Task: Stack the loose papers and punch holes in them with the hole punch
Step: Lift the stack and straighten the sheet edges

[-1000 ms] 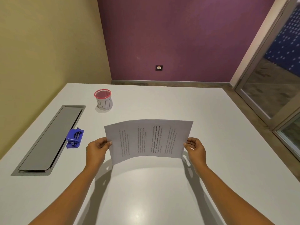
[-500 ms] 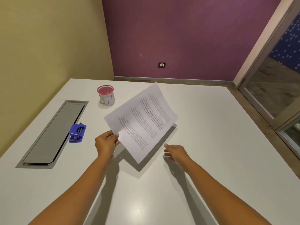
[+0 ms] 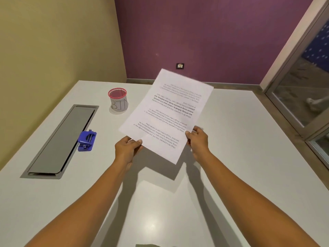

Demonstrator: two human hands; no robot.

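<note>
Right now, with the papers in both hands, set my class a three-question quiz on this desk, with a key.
1. True or false: the papers lie flat on the table.
2. Which hand is nearer the blue hole punch? A) left hand B) right hand
3. Fill in: the red-rimmed cup is marked ___.

Key: 1. False, both hands hold them above the table. 2. A. 3. BIN.
</note>
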